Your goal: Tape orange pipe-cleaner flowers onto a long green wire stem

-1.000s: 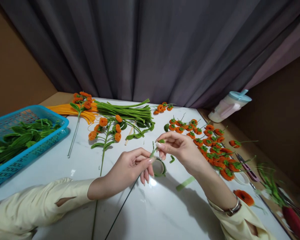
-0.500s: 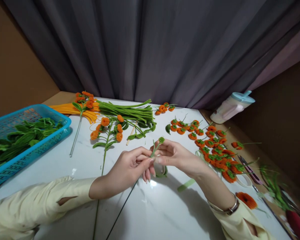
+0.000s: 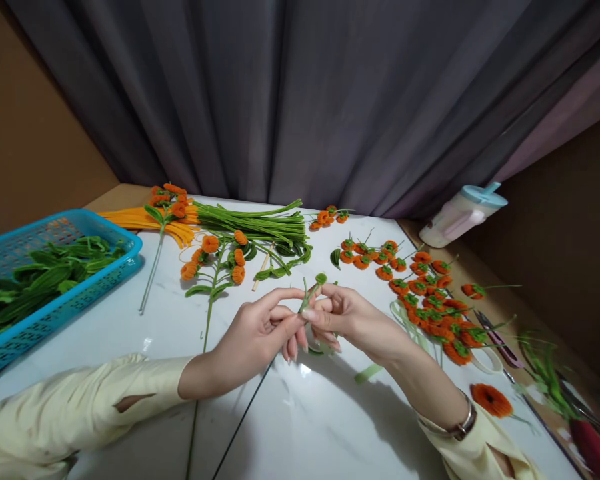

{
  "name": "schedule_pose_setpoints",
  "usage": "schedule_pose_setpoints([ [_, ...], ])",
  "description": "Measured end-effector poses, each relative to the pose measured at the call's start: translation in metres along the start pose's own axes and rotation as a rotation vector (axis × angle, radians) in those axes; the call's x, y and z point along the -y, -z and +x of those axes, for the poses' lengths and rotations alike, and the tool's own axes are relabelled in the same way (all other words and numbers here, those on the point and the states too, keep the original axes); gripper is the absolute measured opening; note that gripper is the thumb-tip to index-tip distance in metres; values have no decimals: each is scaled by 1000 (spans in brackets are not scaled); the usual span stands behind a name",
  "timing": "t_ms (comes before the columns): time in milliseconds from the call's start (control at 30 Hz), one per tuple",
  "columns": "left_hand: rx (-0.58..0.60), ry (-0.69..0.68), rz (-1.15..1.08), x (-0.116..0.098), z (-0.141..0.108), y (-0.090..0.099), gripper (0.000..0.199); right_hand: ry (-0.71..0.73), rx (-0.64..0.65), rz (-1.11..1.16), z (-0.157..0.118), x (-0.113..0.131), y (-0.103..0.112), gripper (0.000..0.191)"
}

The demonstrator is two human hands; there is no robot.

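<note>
In front of me, a thin dark wire stem (image 3: 247,405) with a small round green bud (image 3: 321,278) at its top slants up through my fingers. My left hand (image 3: 263,330) pinches it just below the bud. Thumb and fingers of my right hand (image 3: 353,317) close on the same spot from the right, fingertips touching the left ones. Part of a pale green ring, perhaps a tape roll, shows beneath the hands. A finished stem with orange fuzzy flowers (image 3: 210,244) and green leaves lies left of my hands.
At left stands a blue basket (image 3: 137,250) of green leaves. Orange (image 3: 140,219) and green pipe cleaners (image 3: 253,220) lie at the back. Many orange flower heads (image 3: 433,300), scissors (image 3: 500,343) and a white tape roll (image 3: 487,361) are on the right, with a lidded cup (image 3: 460,217) behind.
My right hand has closed in on the stem, its fingers now curled under. The bud has shifted slightly left. My left hand holds nearly the same place.
</note>
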State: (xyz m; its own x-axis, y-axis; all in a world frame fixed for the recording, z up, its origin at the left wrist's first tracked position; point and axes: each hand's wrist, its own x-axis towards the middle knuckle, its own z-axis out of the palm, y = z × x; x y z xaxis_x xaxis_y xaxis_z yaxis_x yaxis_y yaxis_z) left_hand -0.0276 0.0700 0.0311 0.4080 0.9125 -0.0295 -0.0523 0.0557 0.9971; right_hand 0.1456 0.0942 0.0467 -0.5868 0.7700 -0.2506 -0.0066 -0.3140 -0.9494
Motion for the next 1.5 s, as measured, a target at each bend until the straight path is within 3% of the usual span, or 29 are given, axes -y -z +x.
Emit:
schedule_pose_setpoints([
  [233, -50, 17, -16, -2, -3, -2, 35, 79, -145, -124, -9, 4, -9, 26],
  [400, -32, 9, -25, 1, -3, -3, 22, 98, -205, -220, -12, 7, -14, 27],
  [767, -44, -63, 44, 8, -6, -3, 14, 50, -163, -167, -10, 8, -13, 30],
  [1100, -56, -68, 91, 10, -6, -3, 19, 59, -201, -135, -11, 8, -16, 27],
  [1300, 6, -66, 119, 7, -9, -2, 26, 64, -228, -115, -13, 9, -17, 25],
  [1500, -9, -40, 24, 4, -9, -3, 31, 88, -225, -105, -12, 7, -17, 24],
])
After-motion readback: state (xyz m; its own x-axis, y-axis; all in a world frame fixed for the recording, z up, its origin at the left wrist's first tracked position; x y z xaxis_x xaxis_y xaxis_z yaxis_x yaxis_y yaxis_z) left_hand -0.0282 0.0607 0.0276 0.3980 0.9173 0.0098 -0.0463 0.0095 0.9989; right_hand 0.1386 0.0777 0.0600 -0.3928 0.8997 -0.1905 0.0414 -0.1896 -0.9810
